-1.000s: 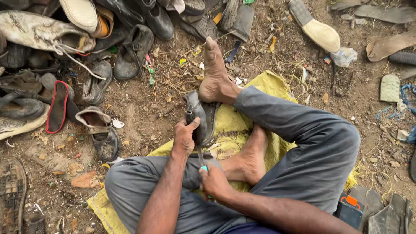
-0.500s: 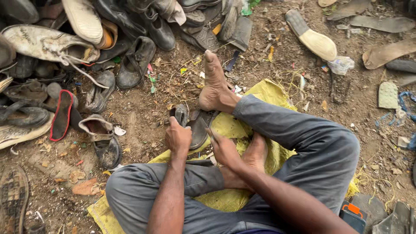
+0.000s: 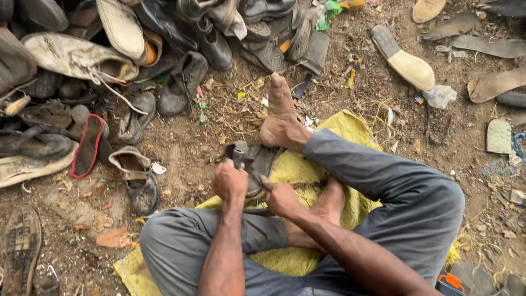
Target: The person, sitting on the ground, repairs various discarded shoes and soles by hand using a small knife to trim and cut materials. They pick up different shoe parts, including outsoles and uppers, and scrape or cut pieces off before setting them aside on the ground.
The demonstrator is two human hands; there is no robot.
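I sit on a yellow cloth (image 3: pixel 350 131) on the dirt, one bare foot (image 3: pixel 280 118) stretched forward, the other tucked in. A dark worn shoe (image 3: pixel 257 161) lies on the cloth in front of my shin. My left hand (image 3: pixel 230 181) grips its left side near the heel. My right hand (image 3: pixel 280 197) presses on its right edge, fingers closed; whether it holds a tool I cannot tell.
A heap of old shoes (image 3: pixel 164 49) fills the upper left, with a red-edged sole (image 3: pixel 87 145) and a grey shoe (image 3: pixel 137 178) nearer. Loose soles (image 3: pixel 402 57) and scraps lie at the upper right. An orange-topped object (image 3: pixel 452 282) sits at the lower right.
My view has shifted down and left. Both hands have moved forward from near my ankle onto the shoe, the right hand coming up beside the left.
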